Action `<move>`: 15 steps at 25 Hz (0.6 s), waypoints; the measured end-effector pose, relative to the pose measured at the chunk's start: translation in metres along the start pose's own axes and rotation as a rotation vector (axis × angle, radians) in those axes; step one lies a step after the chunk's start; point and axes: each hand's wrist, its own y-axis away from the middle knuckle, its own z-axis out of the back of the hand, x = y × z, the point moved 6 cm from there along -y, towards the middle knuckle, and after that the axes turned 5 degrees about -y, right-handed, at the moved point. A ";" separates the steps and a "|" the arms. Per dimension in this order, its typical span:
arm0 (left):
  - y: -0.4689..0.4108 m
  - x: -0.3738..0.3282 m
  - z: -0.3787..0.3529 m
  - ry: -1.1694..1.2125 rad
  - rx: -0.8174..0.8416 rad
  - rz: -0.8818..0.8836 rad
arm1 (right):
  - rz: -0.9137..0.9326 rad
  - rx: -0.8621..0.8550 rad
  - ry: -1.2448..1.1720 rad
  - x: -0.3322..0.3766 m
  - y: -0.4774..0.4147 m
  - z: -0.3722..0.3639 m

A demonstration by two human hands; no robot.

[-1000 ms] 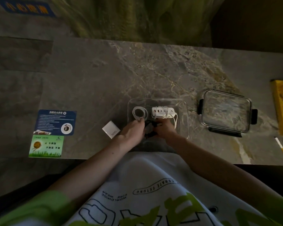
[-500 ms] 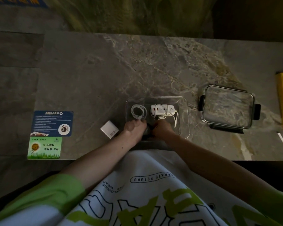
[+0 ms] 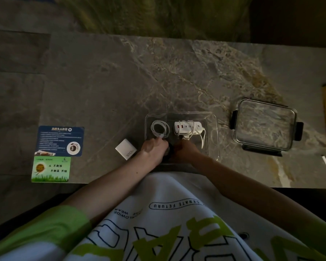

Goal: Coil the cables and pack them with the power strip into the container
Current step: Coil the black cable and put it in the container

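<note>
— Both hands are being held at the near wall of the container (image 3: 214, 117): the left hand (image 3: 153, 147) is curled over its near-left corner, the right hand (image 3: 185, 149) just beside it, inside the near edge. Something dark (image 3: 170, 149) is being pinched between them, probably a black cable being wound, though how much of it is gripped cannot be told.

— And what is being packed already?

— A white cable coil (image 3: 160, 129) is lying just beyond the left hand's knuckles; the power strip (image 3: 188, 127) is lying just beyond the right hand, its long axis running left to right, its own cord trailing down the far-right side.

— What is being left out?

— A white charger (image 3: 126, 149) is lying outside the container, just to the left of the left hand, which is clearly the nearer one. The lid (image 3: 264, 125) is lying well off to the right of the right hand, its long axis also left to right.

— So the dark coil is likely being set down in the free near strip first.
</note>
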 end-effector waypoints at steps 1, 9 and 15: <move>0.000 -0.001 0.001 0.006 0.007 -0.008 | 0.004 0.010 -0.008 0.001 0.002 0.001; 0.003 0.006 0.006 0.096 -0.027 -0.092 | 0.080 0.046 -0.071 0.005 0.015 0.008; 0.015 0.034 0.033 0.499 -0.469 -0.173 | 0.225 -0.101 -0.181 0.010 0.033 0.018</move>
